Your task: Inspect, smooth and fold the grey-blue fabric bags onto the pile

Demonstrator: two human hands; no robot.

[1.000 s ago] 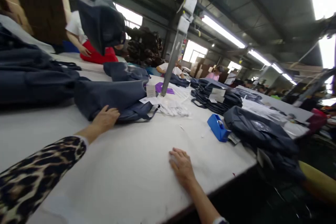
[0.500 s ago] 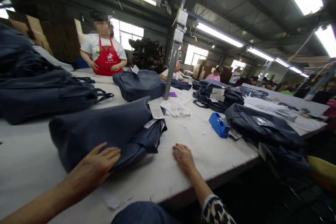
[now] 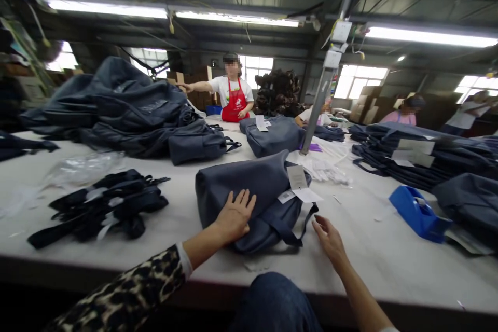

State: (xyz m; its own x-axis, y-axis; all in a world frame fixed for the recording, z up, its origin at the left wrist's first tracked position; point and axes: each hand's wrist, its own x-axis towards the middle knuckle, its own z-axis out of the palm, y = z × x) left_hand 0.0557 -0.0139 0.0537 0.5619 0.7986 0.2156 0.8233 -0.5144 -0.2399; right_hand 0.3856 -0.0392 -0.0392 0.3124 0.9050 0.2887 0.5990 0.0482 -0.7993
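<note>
A dark navy bag (image 3: 249, 179) lies on the white table in front of me, with one side folded over. My left hand (image 3: 236, 216) rests open on it, fingers stretched across the fabric. Paper tags (image 3: 298, 177) hang at the bag's right end. A strap (image 3: 290, 236) loops out from the bag's lower right. Close beside that strap is my right hand (image 3: 330, 241), fingers loosely extended and holding nothing that shows.
Left of the bag lie bundled black straps (image 3: 112, 205) and clear plastic bags (image 3: 83, 168). A heap of navy bags (image 3: 128, 109) rises behind. On the right are a blue tape dispenser (image 3: 420, 212) and stacked bags (image 3: 439, 166). A metal post (image 3: 316, 109) stands behind; a co-worker in a red apron (image 3: 235, 101) stands opposite.
My view has swung left, bringing the black straps into sight. The left hand stays on the bag; the right hand is now nearer its strap. The co-worker has stretched an arm toward the heap.
</note>
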